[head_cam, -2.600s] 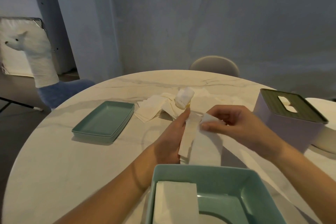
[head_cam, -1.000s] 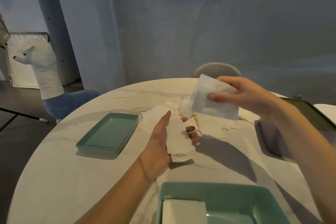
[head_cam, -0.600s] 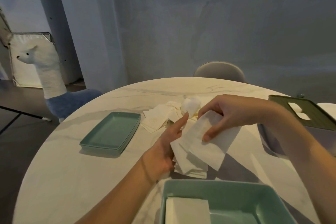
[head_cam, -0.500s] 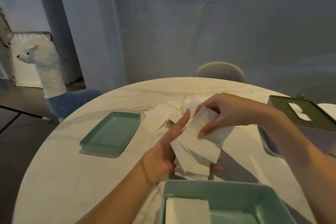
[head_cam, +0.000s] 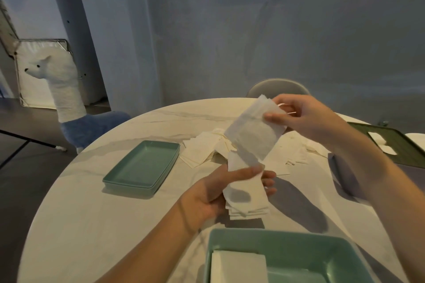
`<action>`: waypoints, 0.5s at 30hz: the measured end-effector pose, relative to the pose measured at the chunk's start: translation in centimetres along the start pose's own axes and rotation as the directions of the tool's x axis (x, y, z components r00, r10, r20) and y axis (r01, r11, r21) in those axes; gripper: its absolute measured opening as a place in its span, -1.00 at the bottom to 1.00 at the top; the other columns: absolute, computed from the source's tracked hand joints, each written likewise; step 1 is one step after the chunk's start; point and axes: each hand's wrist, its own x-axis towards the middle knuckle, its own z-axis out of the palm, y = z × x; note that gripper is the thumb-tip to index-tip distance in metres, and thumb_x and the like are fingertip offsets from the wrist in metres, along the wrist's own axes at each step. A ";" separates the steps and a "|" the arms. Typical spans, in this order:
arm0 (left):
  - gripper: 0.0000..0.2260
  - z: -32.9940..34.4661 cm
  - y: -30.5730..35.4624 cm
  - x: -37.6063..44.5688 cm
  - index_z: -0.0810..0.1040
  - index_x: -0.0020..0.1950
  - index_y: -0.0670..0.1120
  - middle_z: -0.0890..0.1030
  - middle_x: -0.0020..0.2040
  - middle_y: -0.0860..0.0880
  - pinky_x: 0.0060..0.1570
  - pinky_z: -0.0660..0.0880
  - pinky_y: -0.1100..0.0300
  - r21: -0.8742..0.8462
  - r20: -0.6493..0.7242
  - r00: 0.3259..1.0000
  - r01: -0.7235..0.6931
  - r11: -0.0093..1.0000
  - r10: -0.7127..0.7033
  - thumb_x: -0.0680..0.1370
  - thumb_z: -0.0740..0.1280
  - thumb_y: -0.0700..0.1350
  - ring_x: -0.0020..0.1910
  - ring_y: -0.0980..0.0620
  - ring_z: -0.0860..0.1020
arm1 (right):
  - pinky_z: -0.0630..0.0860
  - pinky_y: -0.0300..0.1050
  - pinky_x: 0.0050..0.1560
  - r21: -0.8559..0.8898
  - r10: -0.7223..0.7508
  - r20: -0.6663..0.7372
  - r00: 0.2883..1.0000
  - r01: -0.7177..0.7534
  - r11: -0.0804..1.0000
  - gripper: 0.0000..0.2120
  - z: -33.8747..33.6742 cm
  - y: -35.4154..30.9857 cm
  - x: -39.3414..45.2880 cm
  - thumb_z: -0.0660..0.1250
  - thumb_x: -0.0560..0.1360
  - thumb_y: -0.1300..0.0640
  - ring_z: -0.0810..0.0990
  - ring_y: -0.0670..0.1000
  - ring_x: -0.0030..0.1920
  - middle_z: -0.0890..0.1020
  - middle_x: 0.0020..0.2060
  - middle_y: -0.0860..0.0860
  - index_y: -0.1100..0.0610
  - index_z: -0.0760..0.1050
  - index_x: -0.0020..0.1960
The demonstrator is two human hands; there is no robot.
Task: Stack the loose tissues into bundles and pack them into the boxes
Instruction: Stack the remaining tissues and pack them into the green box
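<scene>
Head view gives us a round marble table (head_cam: 69, 225) with both hands raised over its middle. Our left hand (head_cam: 213, 193) lies palm up and holds a bundle of tissues (head_cam: 247, 197) — the thumb is pressed across the top sheet and the fingertips curl up past the bundle's right edge. Our right hand (head_cam: 305, 119) is higher and farther back, pinching a single tissue (head_cam: 254, 131) by its upper right corner between thumb and fingers; the sheet hangs tilted, its lower edge just above the bundle.

Behind the hands, a scatter of loose tissues (head_cam: 202, 149) is spread flat on the table. At the near edge sits a green box (head_cam: 322, 250), open at the top, with a neat stack of tissues (head_cam: 239, 267) lying in its left part; the rest of its floor shows bare green. To the left rests a shallow green tray (head_cam: 142, 165) with nothing in it. At the far right a box with a dark green lid (head_cam: 391, 142) stands on the table — a white tissue shows through the slot in the lid, and we cannot tell how full it is.

A chair back (head_cam: 278, 87) rises beyond the table, and a toy llama (head_cam: 59, 85) stands on the floor to the left.
</scene>
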 end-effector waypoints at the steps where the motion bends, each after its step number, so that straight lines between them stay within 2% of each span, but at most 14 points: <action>1: -0.60 -0.1 0.0 0.4 0.69 0.09 -0.32 0.69 -0.03 -0.25 -0.06 0.68 0.03 -0.110 -0.026 1.000 -0.002 0.994 -0.001 0.32 0.68 -0.23 -0.10 -0.13 0.71 | 0.64 -0.28 -0.10 0.058 0.012 -0.007 1.000 -0.012 0.998 -0.85 -0.3 -0.1 -0.1 0.41 0.56 -0.01 0.70 -0.10 -0.09 0.73 -0.13 -0.10 0.00 0.65 0.09; 3: -0.62 -0.1 0.2 1.2 0.67 0.24 -0.21 0.63 0.00 -0.26 -0.03 0.69 -0.13 -0.232 -0.096 0.993 -0.085 0.969 0.064 0.44 0.57 -0.23 -0.11 -0.21 0.68 | 0.64 -0.25 -0.07 0.122 0.039 0.003 0.999 -0.039 0.992 -0.82 -0.6 -0.3 -0.1 0.37 0.58 -0.03 0.69 -0.12 -0.02 0.72 -0.08 -0.14 -0.04 0.63 0.15; 6: -0.61 0.3 0.2 1.1 0.62 0.34 -0.06 0.69 -0.07 -0.19 -0.08 0.68 -0.06 -0.198 -0.169 0.969 -0.212 0.957 0.180 0.56 0.40 -0.35 -0.17 -0.13 0.68 | 0.62 -0.18 -0.01 0.176 0.050 0.065 0.997 -0.060 0.982 -0.77 -0.4 -0.4 -0.2 0.33 0.58 -0.04 0.68 -0.07 0.07 0.71 0.00 -0.12 -0.06 0.62 0.21; 8: -0.48 0.3 0.1 0.3 0.58 0.40 -0.02 0.69 0.12 -0.24 0.05 0.65 -0.09 -0.199 -0.158 0.953 -0.288 0.937 0.259 0.50 0.48 -0.39 0.02 -0.16 0.66 | 0.63 -0.19 -0.02 0.130 0.031 0.151 0.988 -0.051 0.990 -0.74 -0.1 -0.3 -0.3 0.32 0.57 -0.06 0.67 -0.07 0.07 0.70 -0.01 -0.12 -0.04 0.61 0.21; 10: -0.36 -0.4 0.1 0.2 0.51 0.48 0.00 0.58 0.36 -0.25 0.19 0.59 -0.12 -0.239 -0.164 0.945 -0.315 0.918 0.282 0.41 0.52 -0.28 0.31 -0.28 0.55 | 0.63 -0.23 -0.02 0.064 0.046 0.255 0.966 -0.064 0.996 -0.72 0.4 -0.2 -0.5 0.34 0.52 -0.10 0.66 -0.08 0.06 0.67 -0.05 -0.15 -0.06 0.61 0.18; 12: -0.43 -0.7 0.2 0.7 0.43 0.54 -0.04 0.54 0.39 -0.23 0.38 0.43 -0.21 -0.250 -0.152 0.957 -0.279 0.927 0.247 0.54 0.45 -0.12 0.46 -0.34 0.41 | 0.61 -0.24 -0.01 0.001 0.076 0.369 0.926 -0.083 0.997 -0.71 1.0 -0.3 -0.6 0.36 0.52 -0.12 0.66 -0.09 0.07 0.66 -0.04 -0.17 -0.06 0.58 0.19; 13: -0.48 -0.7 0.3 1.0 0.42 0.54 -0.08 0.57 0.33 -0.23 0.38 0.41 -0.23 -0.257 -0.175 0.963 -0.245 0.935 0.205 0.60 0.40 -0.01 0.42 -0.34 0.45 | 0.60 -0.26 -0.03 -0.025 0.091 0.411 0.907 -0.089 0.996 -0.72 1.4 -0.3 -0.6 0.38 0.53 -0.11 0.66 -0.10 0.05 0.66 -0.05 -0.18 -0.05 0.57 0.20; 15: -0.49 -0.6 0.4 1.6 0.49 0.45 -0.10 0.63 0.14 -0.23 0.17 0.57 -0.15 -0.241 -0.232 0.964 -0.190 0.952 0.134 0.63 0.27 0.21 0.16 -0.25 0.62 | 0.52 -0.37 -0.12 -0.091 0.118 0.428 0.896 -0.087 0.992 -0.75 2.4 -0.4 -0.6 0.41 0.52 -0.11 0.65 -0.17 -0.03 0.65 -0.13 -0.25 -0.05 0.57 0.15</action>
